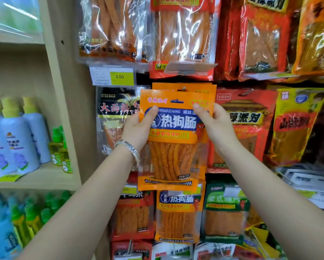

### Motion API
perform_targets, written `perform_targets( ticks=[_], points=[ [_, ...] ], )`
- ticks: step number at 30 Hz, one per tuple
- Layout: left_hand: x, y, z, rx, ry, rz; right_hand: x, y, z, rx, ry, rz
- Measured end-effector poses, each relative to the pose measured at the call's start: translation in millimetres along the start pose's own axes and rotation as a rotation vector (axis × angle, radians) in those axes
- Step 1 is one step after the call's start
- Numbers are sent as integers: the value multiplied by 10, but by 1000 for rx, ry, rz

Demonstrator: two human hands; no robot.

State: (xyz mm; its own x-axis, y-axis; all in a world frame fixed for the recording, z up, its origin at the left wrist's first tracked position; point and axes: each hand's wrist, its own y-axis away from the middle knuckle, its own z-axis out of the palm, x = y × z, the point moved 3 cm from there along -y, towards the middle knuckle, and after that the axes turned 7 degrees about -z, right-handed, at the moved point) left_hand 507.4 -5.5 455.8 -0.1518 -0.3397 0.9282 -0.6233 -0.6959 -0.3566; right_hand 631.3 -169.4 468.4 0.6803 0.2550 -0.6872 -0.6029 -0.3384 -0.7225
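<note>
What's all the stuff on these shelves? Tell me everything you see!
held pack: one, orange with a blue label, centre, in front of the hooks
hanging packs: many, red, orange, yellow, green and black, all around the held pack
price tag: one, white and yellow, reading 2.00, upper left of the held pack
spray bottles: three, pale blue with yellow caps, on the left shelf
small bottles: a few, yellow-green with green caps, right of the spray bottles
lower bottles: several, blue and green, bottom left
bracelet: one, silver, on the left wrist
left hand: holds the held pack's left edge
right hand: holds its right edge
</note>
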Motion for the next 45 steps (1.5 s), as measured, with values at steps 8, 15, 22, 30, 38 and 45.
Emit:
perform_targets(
  ticks=[8, 15, 22, 30, 38, 45],
  points=[
    [480, -5, 141, 41, -113, 480, -139, -270, -101, 184, 17, -133],
    [537, 21, 279, -5, -145, 515, -104, -455, -55, 156, 31, -56],
    [421, 3, 264, 0, -169, 483, 21, -398, -33, 173, 104, -57],
    [-65, -109, 309, 11, -137, 128, 256, -123, -73, 251, 173, 15],
    [-33, -168, 412, 40, 35, 179, 374, -31, 157, 23, 150, 27],
    [-532, -62, 519, -169, -434, 227, 647, 162, 94, -120, 375, -29]
  ],
)
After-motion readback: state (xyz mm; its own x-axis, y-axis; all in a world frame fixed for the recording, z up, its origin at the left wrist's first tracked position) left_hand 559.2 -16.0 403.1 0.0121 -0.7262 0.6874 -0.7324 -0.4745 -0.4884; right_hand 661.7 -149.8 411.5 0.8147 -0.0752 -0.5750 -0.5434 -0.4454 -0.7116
